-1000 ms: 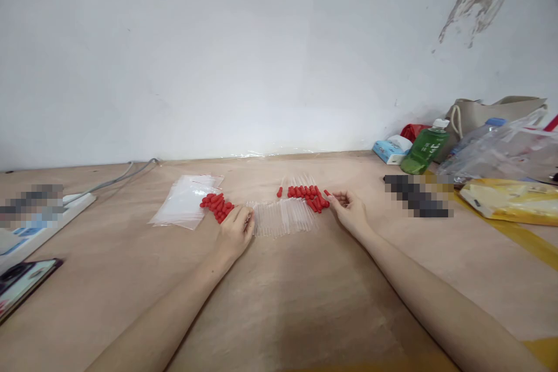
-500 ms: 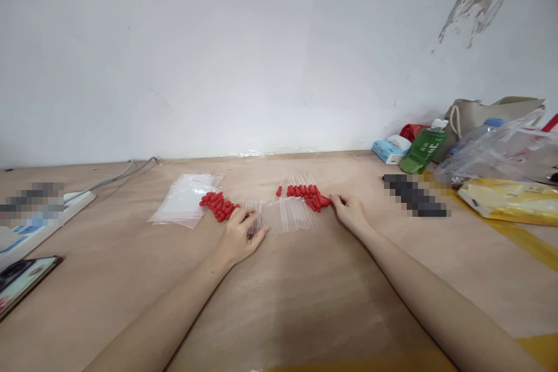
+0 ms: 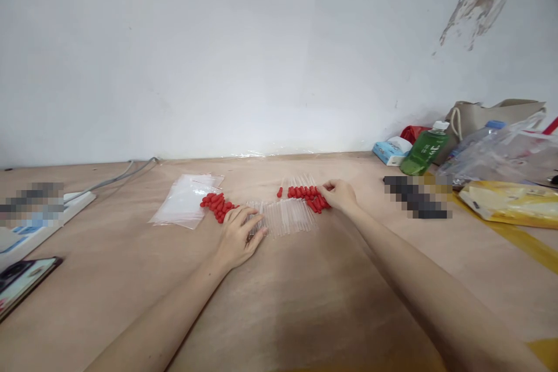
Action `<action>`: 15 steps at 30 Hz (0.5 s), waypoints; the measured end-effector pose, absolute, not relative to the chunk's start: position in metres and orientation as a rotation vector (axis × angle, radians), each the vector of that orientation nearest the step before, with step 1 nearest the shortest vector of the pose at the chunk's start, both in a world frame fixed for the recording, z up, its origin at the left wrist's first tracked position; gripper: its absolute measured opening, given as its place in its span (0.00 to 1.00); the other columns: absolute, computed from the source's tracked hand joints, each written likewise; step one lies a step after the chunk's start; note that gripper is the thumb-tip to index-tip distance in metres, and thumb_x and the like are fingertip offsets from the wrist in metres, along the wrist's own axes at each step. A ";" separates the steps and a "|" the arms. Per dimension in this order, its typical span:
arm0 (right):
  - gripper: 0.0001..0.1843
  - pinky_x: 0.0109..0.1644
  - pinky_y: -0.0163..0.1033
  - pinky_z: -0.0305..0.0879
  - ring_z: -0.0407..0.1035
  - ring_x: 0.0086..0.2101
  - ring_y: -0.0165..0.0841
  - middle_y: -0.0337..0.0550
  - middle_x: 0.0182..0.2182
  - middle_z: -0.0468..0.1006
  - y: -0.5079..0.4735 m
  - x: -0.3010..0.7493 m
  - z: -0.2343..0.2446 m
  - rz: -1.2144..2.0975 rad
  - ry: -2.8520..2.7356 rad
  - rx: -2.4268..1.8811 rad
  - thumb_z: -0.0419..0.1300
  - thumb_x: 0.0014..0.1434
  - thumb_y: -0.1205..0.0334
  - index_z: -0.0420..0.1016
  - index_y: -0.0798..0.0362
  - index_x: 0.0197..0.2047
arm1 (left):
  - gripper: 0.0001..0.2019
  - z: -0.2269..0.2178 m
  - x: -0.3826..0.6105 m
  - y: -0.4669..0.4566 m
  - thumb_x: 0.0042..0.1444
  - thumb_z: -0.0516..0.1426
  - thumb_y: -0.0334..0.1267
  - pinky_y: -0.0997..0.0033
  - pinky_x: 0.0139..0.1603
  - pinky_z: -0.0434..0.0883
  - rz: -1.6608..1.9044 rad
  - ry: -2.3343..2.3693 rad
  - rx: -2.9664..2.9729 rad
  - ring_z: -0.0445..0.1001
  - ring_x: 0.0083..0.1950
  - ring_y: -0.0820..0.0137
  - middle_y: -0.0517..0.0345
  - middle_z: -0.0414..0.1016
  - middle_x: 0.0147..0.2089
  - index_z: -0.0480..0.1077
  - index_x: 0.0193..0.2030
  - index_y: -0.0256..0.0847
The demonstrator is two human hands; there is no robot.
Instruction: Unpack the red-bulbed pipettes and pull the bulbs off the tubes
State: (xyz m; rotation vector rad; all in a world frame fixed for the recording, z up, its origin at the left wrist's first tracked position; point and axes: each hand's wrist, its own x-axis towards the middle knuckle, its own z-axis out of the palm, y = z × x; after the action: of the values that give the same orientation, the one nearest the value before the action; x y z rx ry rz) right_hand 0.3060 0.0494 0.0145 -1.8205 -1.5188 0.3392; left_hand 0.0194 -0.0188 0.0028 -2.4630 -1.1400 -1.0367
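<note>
My left hand [image 3: 239,236] rests on the near left part of a bed of clear thin tubes [image 3: 288,217], thumb apart from the fingers, none of them gripping. Beside it, red rubber bulbs [image 3: 218,206] lie bunched at the tubes' left end. My right hand [image 3: 340,195] pinches at the right end of a row of red-bulbed droppers [image 3: 303,192]; its fingertips partly hide the bulb there. Just below that row, more red bulbs [image 3: 318,204] lie at a slant. One dropper [image 3: 279,192] sits slightly apart on the row's left.
Clear zip bags [image 3: 185,200] are stacked at left. Farther left are a power strip [image 3: 47,221] with a cable and a phone [image 3: 26,285]. At right stand a green bottle [image 3: 425,151], a tissue pack [image 3: 390,152], a yellow packet [image 3: 510,203] and plastic bags [image 3: 518,148].
My right hand has moved left and slightly away from me, from the slanted bulbs to the end of the far row. My left hand has hardly moved.
</note>
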 end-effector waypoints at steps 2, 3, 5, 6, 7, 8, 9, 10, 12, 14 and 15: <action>0.12 0.29 0.34 0.58 0.68 0.27 0.33 0.42 0.21 0.74 0.059 0.298 0.023 0.337 -1.523 -1.894 0.56 0.45 0.52 0.72 0.52 0.20 | 0.10 0.002 0.019 -0.019 0.53 0.54 0.39 0.59 0.48 0.62 -1.041 -1.141 -2.466 0.66 0.47 0.63 0.52 0.70 0.42 0.70 0.41 0.42; 0.13 0.29 0.34 0.59 0.68 0.27 0.33 0.43 0.21 0.74 0.063 0.295 0.027 0.344 -1.523 -1.933 0.57 0.44 0.52 0.71 0.52 0.19 | 0.10 0.002 0.018 -0.019 0.53 0.54 0.39 0.59 0.48 0.62 -1.042 -1.143 -2.466 0.65 0.47 0.63 0.52 0.70 0.42 0.70 0.41 0.41; 0.13 0.28 0.36 0.59 0.69 0.27 0.35 0.44 0.19 0.73 0.072 0.290 0.031 0.376 -1.520 -2.015 0.59 0.41 0.51 0.70 0.53 0.17 | 0.10 0.003 0.018 -0.020 0.53 0.54 0.39 0.59 0.48 0.61 -1.043 -1.150 -2.467 0.65 0.47 0.63 0.51 0.70 0.42 0.70 0.42 0.41; 0.13 0.28 0.37 0.60 0.69 0.26 0.36 0.45 0.19 0.73 0.076 0.289 0.033 0.396 -1.516 -2.055 0.60 0.39 0.51 0.69 0.53 0.17 | 0.10 0.003 0.018 -0.020 0.53 0.54 0.38 0.59 0.48 0.61 -1.043 -1.153 -2.469 0.65 0.47 0.63 0.51 0.70 0.42 0.70 0.42 0.41; 0.13 0.28 0.38 0.60 0.69 0.26 0.37 0.45 0.18 0.72 0.079 0.288 0.034 0.416 -1.511 -2.093 0.61 0.38 0.51 0.69 0.53 0.17 | 0.10 0.003 0.019 -0.020 0.53 0.54 0.38 0.59 0.48 0.61 -1.043 -1.156 -2.471 0.65 0.47 0.63 0.51 0.70 0.42 0.70 0.42 0.41; 0.13 0.28 0.39 0.61 0.69 0.26 0.38 0.45 0.18 0.72 0.082 0.287 0.035 0.436 -1.507 -2.127 0.62 0.36 0.52 0.69 0.53 0.16 | 0.11 0.004 0.019 -0.020 0.53 0.54 0.38 0.59 0.48 0.61 -1.042 -1.157 -2.473 0.65 0.47 0.63 0.51 0.70 0.42 0.70 0.42 0.41; 0.13 0.27 0.39 0.61 0.69 0.26 0.39 0.46 0.17 0.72 0.085 0.287 0.035 0.453 -1.502 -2.154 0.63 0.35 0.52 0.68 0.53 0.16 | 0.11 0.004 0.019 -0.020 0.53 0.54 0.38 0.59 0.48 0.61 -1.041 -1.157 -2.475 0.65 0.47 0.63 0.51 0.70 0.42 0.70 0.42 0.40; 0.13 0.27 0.40 0.61 0.69 0.26 0.40 0.46 0.17 0.72 0.088 0.287 0.036 0.467 -1.498 -2.174 0.63 0.34 0.52 0.68 0.53 0.16 | 0.10 0.004 0.019 -0.020 0.53 0.54 0.38 0.59 0.48 0.61 -1.038 -1.156 -2.478 0.65 0.47 0.63 0.51 0.70 0.42 0.70 0.42 0.40; 0.13 0.26 0.41 0.61 0.70 0.25 0.41 0.46 0.17 0.71 0.092 0.287 0.035 0.493 -1.492 -2.199 0.64 0.32 0.54 0.68 0.53 0.15 | 0.10 0.005 0.019 -0.020 0.53 0.54 0.38 0.59 0.48 0.61 -1.033 -1.151 -2.480 0.65 0.47 0.63 0.51 0.70 0.42 0.70 0.42 0.40; 0.12 0.26 0.40 0.61 0.69 0.24 0.41 0.46 0.16 0.71 0.095 0.288 0.035 0.508 -1.487 -2.206 0.64 0.31 0.56 0.68 0.54 0.15 | 0.10 0.004 0.019 -0.020 0.53 0.54 0.38 0.59 0.47 0.61 -1.030 -1.145 -2.481 0.65 0.47 0.63 0.51 0.70 0.42 0.70 0.42 0.41; 0.11 0.26 0.40 0.61 0.69 0.24 0.40 0.46 0.16 0.71 0.096 0.288 0.035 0.508 -1.482 -2.205 0.64 0.32 0.57 0.68 0.54 0.15 | 0.10 0.004 0.019 -0.020 0.53 0.54 0.38 0.59 0.47 0.61 -1.031 -1.144 -2.481 0.65 0.47 0.63 0.51 0.70 0.42 0.70 0.42 0.41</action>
State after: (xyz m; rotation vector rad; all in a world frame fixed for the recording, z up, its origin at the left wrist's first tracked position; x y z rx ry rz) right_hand 0.2884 0.0958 0.0354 -2.2047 -1.4821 0.5077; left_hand 0.0192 -0.0201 0.0044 -2.4807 -1.1436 -1.0314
